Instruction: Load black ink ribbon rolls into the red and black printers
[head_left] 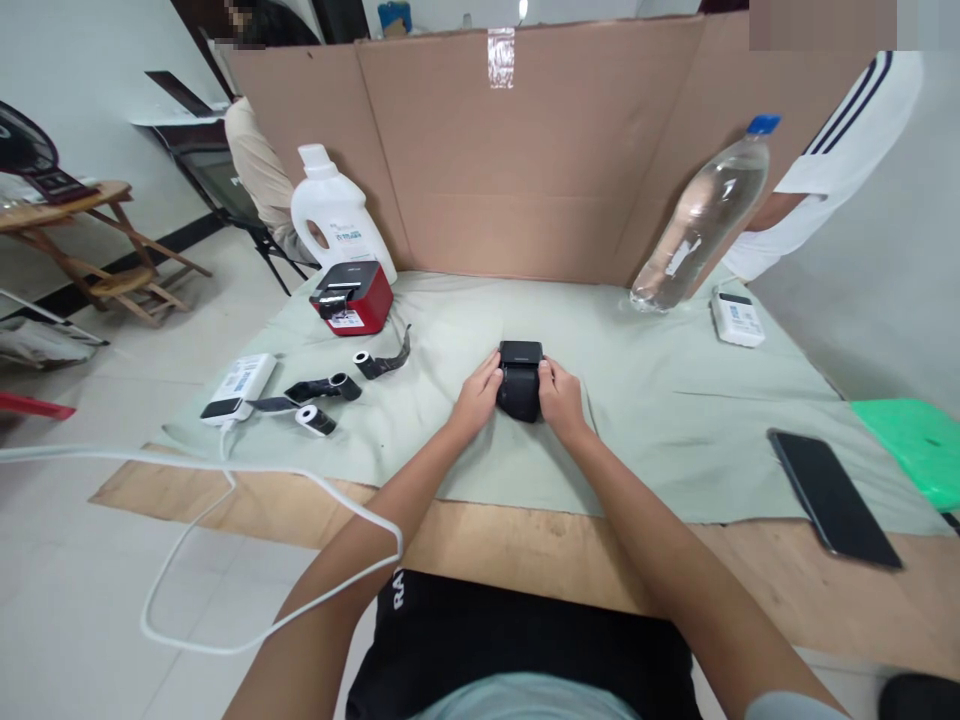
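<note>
Both my hands hold a small black box-like device near the middle of the cloth-covered table. Its upper part is a flat block, and a glossy, curved black part sits below, towards me. My left hand grips its left side, while my right hand is closed on its right side. To the left lie several small rolls of black strip, among them a roll with a loose curling tail and a small white-ended roll. Behind them stands a red and black label printer with black strip at its front.
A white jug and a tilted clear bottle stand before a cardboard screen. White power banks lie left and right; a white cable crosses my left forearm. A phone rests at right. Other people sit beyond.
</note>
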